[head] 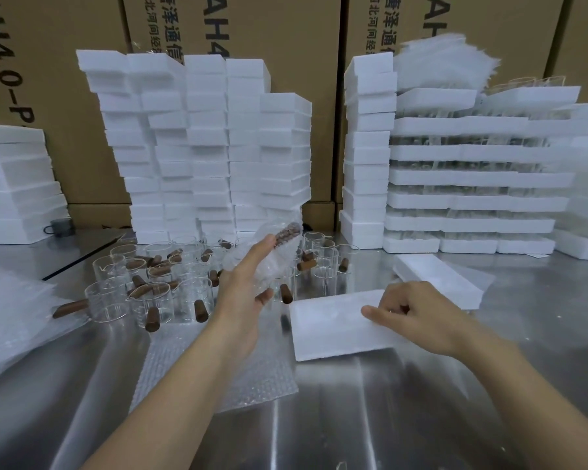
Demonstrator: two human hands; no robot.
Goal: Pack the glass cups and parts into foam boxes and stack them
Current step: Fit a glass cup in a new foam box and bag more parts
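My left hand (243,286) holds up a glass cup wrapped in bubble wrap (279,252), its brown wooden handle showing through at the top. My right hand (418,315) rests with curled fingers on a white foam box (326,325) lying on the steel table, gripping its right end. A second foam piece (435,279) lies just behind it. Several unwrapped glass cups with wooden handles (143,300) stand crowded behind my left hand.
Tall stacks of empty foam boxes (204,147) rise at the back centre, and more stand at the left (14,184). Foam trays of glassware (472,178) are stacked at the right. Bubble wrap sheets (218,374) lie on the table and pile at the left edge (11,313). Cardboard cartons form the back wall.
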